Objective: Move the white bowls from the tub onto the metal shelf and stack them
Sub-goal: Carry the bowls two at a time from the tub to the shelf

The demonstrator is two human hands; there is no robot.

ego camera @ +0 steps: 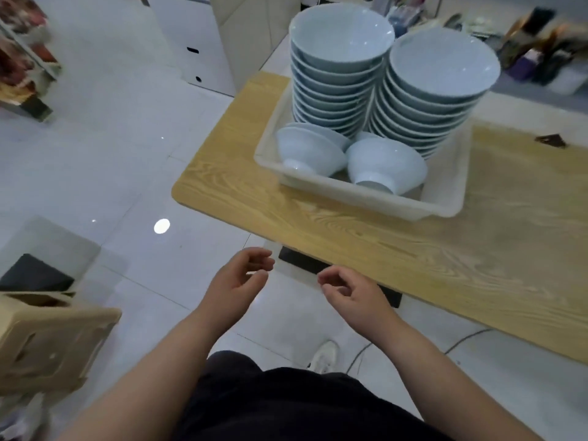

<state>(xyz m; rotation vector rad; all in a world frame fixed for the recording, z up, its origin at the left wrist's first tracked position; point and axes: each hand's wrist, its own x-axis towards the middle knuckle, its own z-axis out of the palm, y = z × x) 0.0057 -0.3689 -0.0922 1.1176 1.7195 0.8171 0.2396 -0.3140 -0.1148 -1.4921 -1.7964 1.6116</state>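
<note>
your left hand and right hand hang loosely curled and empty, short of the table. the white bowls sit in the tub. this looks like the pick-up step: reach in and grip a stack.

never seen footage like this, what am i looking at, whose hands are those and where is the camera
There is no machine here. A person wears one wide-angle camera on the head, looking forward and down, so this single picture shows that person's own arms. The left hand and the right hand hang in front of the body, fingers loosely curled, holding nothing. Ahead is a light wooden table with a shallow white plastic tub on it. In the tub stand two tall piles of white bowls, the left stack and the right stack. In front of them lie the left upside-down bowl and the right upside-down bowl.
</note>
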